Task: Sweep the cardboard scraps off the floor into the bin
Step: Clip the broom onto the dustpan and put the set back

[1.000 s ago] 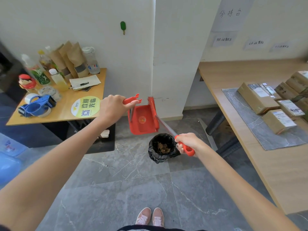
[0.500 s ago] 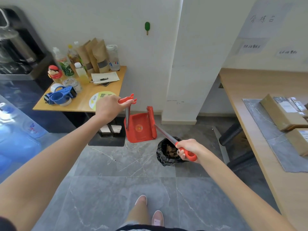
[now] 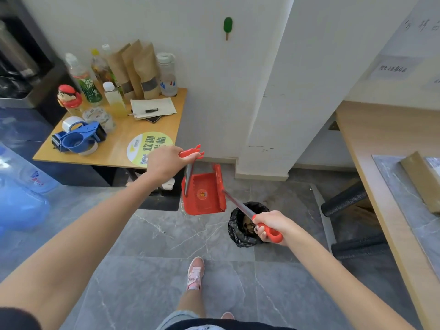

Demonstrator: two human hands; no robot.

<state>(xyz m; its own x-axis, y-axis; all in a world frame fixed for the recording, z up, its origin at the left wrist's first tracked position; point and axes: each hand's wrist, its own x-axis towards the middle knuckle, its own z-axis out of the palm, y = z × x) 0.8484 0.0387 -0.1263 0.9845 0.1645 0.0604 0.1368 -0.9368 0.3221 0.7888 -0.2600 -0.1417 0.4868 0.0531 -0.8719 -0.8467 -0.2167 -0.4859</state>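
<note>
beyond the left hand (image 3: pixel 166 163) stood a small table (image 3: pixel 114 148) with bottles and tape on it. that hand was clenched round the red top of the dustpan (image 3: pixel 203 194) handle, and the pan hung in the air just below and to the right of it, its open face turned toward the camera. no scraps showed inside the pan. the broom (image 3: pixel 238 205) ran from the pan's right edge down to the right hand (image 3: pixel 271 226), which grasped its red grip. the bin (image 3: pixel 238 236), lined with a black bag, sat on the floor (image 3: pixel 142 234) directly under the right hand, apart from the pan. something brown lay inside it, probably the cardboard scraps (image 3: pixel 248 223). i could pick out no scraps on the tiles between or near the hands. right of the right hand ran a long table (image 3: pixel 371 144). judging by this, the sweeping and tipping looked done, and little seemed left beyond setting the tools down.
</note>
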